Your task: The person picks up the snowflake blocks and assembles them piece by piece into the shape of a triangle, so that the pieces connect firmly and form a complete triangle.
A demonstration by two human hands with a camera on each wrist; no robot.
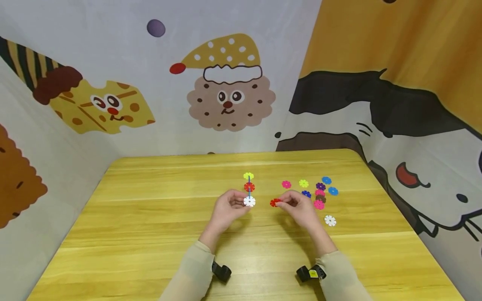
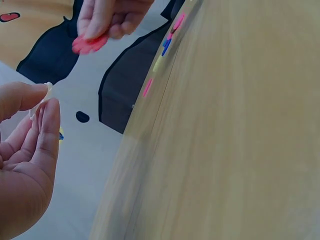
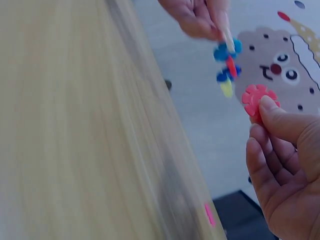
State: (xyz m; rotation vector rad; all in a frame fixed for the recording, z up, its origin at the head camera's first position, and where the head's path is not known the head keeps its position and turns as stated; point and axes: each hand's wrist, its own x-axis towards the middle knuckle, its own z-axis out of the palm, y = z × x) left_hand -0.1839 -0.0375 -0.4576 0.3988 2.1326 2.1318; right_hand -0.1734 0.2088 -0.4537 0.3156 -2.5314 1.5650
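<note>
My left hand (image 1: pixel 230 209) pinches a white notched disc (image 1: pixel 249 201) by its edge, thumb against fingers. Joined to that disc is a short chain of snowflake discs: blue ones seen edge-on, a red disc (image 1: pixel 249 187) and a yellow disc (image 1: pixel 248 176) at the far end. In the right wrist view the chain's blue disc (image 3: pixel 222 52) shows more fully. My right hand (image 1: pixel 299 207) holds a loose red disc (image 3: pixel 256 98) between thumb and fingertips, a short gap to the right of the chain. Both hands are raised above the table.
On the wooden table (image 1: pixel 150 234), several loose discs lie to the right: a pink disc (image 1: pixel 286 184), a yellow-green disc (image 1: pixel 303 183), a blue disc (image 1: pixel 333 191), a brown disc (image 1: pixel 321 199) and a white disc (image 1: pixel 330 220). A cartoon-printed curtain (image 1: pixel 150 50) stands behind.
</note>
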